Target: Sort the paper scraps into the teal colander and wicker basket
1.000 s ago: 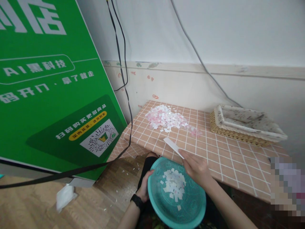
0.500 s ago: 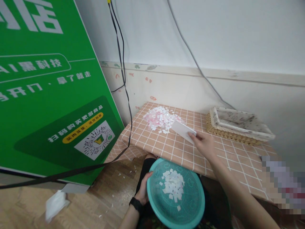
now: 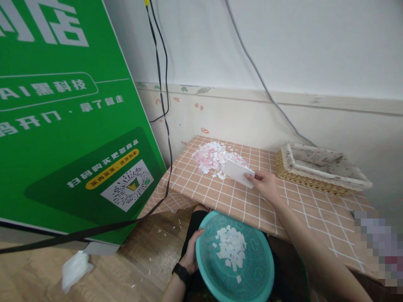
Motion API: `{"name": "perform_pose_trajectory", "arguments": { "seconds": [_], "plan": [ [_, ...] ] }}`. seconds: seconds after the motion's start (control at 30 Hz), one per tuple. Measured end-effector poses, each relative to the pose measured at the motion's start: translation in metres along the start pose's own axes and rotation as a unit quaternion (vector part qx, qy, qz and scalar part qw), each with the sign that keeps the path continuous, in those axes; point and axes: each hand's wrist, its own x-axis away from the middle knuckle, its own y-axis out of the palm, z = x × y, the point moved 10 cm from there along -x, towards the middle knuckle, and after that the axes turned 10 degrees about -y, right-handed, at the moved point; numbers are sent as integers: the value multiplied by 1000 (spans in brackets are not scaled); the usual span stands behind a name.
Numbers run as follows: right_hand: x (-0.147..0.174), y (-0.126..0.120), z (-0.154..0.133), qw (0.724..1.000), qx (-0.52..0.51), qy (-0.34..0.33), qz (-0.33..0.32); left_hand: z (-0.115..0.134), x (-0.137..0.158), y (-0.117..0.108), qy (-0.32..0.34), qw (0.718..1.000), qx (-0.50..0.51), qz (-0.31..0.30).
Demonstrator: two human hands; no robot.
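Observation:
My right hand (image 3: 263, 183) grips a flat white rectangular board (image 3: 237, 172) by its right end, over the checked tablecloth. The board's far edge meets a pile of small white and pink paper pieces (image 3: 209, 157), hiding part of it. Below the table's front edge, my left hand (image 3: 190, 253) holds the left rim of a round teal plastic strainer basket (image 3: 206, 274). Some of its fingers are hidden beneath the rim. White paper scraps (image 3: 231, 245) lie clustered inside the strainer, which rests over my lap.
A cloth-lined wicker basket (image 3: 324, 167) stands at the table's back right. On the left rises a green printed panel (image 3: 75, 138), with a black strap (image 3: 168, 155) hanging before it. Paper bits and a white packet (image 3: 76, 268) lie on the wooden floor (image 3: 141, 268).
My right hand has moved the white board slightly left, against the pile's near right side. The view has shifted a little; my left hand keeps its hold on the strainer.

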Motion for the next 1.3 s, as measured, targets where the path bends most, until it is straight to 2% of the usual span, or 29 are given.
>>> {"name": "perform_pose_trajectory", "arguments": {
  "seconds": [0.17, 0.27, 0.37, 0.53, 0.63, 0.83, 0.97, 1.17, 1.3],
  "plan": [
    [-14, 3, 13, 999, -30, 21, -2, 1, 0, 1, 5, 1000, 1, -7],
    [-29, 11, 19, 999, -25, 22, -21, 3, 1, -2, 9, 1000, -2, 3],
    [-37, 18, 25, 997, -62, 29, -39, 2, 1, -3, 6, 1000, 1, 3],
    [-35, 15, 40, 991, -111, 68, -20, 0, -3, -5, 2, 1000, 11, 9],
    [-31, 19, 45, 983, -164, 80, -30, -1, -3, -6, 2, 1000, 6, 15],
    [-29, 20, 43, 978, -189, 85, -27, -2, -4, -6, -1, 1000, 10, 15],
    [-28, 33, 34, 976, -199, 77, -54, -2, -5, -7, 4, 1000, 1, 18],
    [-31, 54, 26, 969, -234, 49, -58, -2, -6, -6, 1, 1000, -5, 10],
    [-30, 43, 30, 969, -237, 63, -31, -3, -5, -5, 0, 1000, -3, 4]
  ]
}}
